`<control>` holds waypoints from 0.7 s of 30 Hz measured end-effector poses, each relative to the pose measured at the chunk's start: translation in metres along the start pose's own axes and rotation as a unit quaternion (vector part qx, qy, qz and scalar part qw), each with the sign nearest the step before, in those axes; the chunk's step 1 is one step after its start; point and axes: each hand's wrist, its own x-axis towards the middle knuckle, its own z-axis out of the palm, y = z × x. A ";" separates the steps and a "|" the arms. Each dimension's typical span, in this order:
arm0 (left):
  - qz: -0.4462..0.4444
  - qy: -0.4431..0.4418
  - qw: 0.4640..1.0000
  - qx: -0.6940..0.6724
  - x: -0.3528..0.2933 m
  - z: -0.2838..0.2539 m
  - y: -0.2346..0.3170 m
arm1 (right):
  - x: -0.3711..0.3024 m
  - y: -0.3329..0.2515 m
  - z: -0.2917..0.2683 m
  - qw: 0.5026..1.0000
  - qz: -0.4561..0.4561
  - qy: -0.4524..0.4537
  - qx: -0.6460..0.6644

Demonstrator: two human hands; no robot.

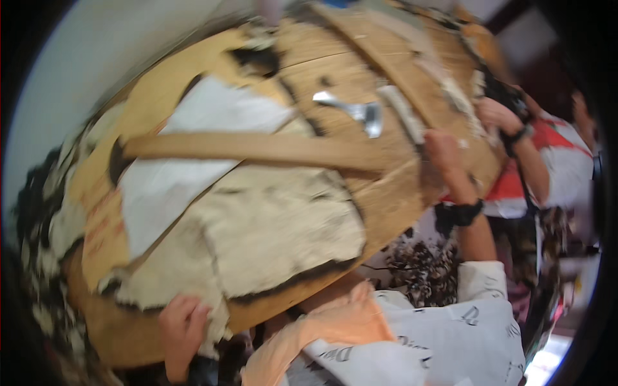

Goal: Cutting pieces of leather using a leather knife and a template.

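Note:
My left hand (183, 327) is at the near left edge of the table, fingers bent, touching or just beside a cream pelt (286, 225) with dark fur along its edges. Whether it grips that edge is blurred. Farther right, beyond the near edge, my right hand (443, 151), dark band at the wrist, is closed near the end of a long wooden strip (370, 51). What it holds is smeared by motion. Across a white sheet (212, 109) and the pelt lies a wide, curved wooden strip (251, 147). A shiny metal tool with a flared end (370, 117) rests left of my right hand.
Under the white sheet lies a tan sheet (103, 219) with red marks. Pale and black fur scraps (48, 193) pile along the left. At the right, a person in red and white has a hand (499, 116) at the table (315, 48). Orange cloth (328, 328) lies near me.

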 end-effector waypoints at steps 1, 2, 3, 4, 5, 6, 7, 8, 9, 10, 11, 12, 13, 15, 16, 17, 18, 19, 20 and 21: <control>-0.012 -0.002 1.000 -0.024 0.002 0.000 0.003 | -0.004 0.020 0.013 1.000 -0.011 0.020 0.018; -0.022 -0.002 0.998 -0.053 0.003 -0.002 0.003 | -0.005 0.027 0.010 1.000 0.008 0.007 0.030; -0.048 0.012 0.998 -0.047 0.000 -0.004 -0.001 | -0.005 0.029 0.000 1.000 0.002 -0.015 0.024; -0.033 0.012 0.997 -0.073 -0.002 -0.004 -0.007 | -0.009 0.032 -0.013 1.000 -0.010 -0.016 -0.007; -0.013 0.013 0.995 -0.098 -0.006 -0.007 -0.010 | -0.009 0.030 -0.027 0.999 -0.020 -0.012 -0.040; -0.024 0.022 0.995 -0.098 -0.007 -0.010 -0.010 | -0.005 0.017 -0.043 0.999 -0.033 -0.011 -0.034; -0.042 0.029 0.992 -0.113 -0.007 -0.012 -0.012 | -0.003 0.000 -0.064 0.996 -0.074 0.055 -0.003; -0.056 0.031 0.990 -0.129 -0.006 -0.014 -0.013 | -0.002 -0.019 -0.086 0.986 -0.111 0.120 0.028; -0.054 0.029 0.989 -0.135 -0.004 -0.014 -0.014 | 0.007 -0.045 -0.112 0.983 -0.138 0.091 0.079; -0.074 0.046 0.984 -0.154 -0.001 -0.015 -0.012 | 0.017 -0.077 -0.132 0.976 -0.160 0.060 0.133; -0.091 0.058 0.978 -0.180 0.003 -0.015 -0.014 | 0.024 -0.113 -0.150 0.967 -0.173 0.027 0.185; -0.086 0.048 0.977 -0.188 0.008 -0.013 -0.013 | 0.028 -0.149 -0.162 0.954 -0.182 -0.005 0.238; -0.102 0.058 0.965 -0.236 0.002 -0.017 -0.019 | 0.032 -0.199 -0.171 0.918 -0.238 -0.019 0.317; -0.122 0.023 0.946 -0.299 0.004 -0.020 -0.011 | 0.036 -0.259 -0.189 0.832 -0.364 -0.124 0.400; -0.118 0.019 0.944 -0.307 0.007 -0.017 -0.003 | 0.038 -0.279 -0.192 0.800 -0.408 -0.181 0.401; -0.094 0.004 0.921 -0.377 0.013 -0.011 0.006 | 0.038 -0.297 -0.185 0.708 -0.476 -0.173 0.493; -0.072 -0.007 0.895 -0.440 0.017 -0.006 0.014 | 0.039 -0.311 -0.187 0.696 -0.537 -0.124 0.460; -0.039 -0.005 0.879 -0.476 0.019 0.004 0.012 | 0.044 -0.327 -0.178 0.633 -0.583 -0.097 0.500; -0.048 0.013 0.879 -0.473 0.014 0.006 0.015 | 0.045 -0.337 -0.180 0.617 -0.596 -0.099 0.504; -0.038 -0.013 0.838 -0.544 0.014 0.007 0.017 | 0.046 -0.344 -0.183 0.614 -0.569 -0.164 0.522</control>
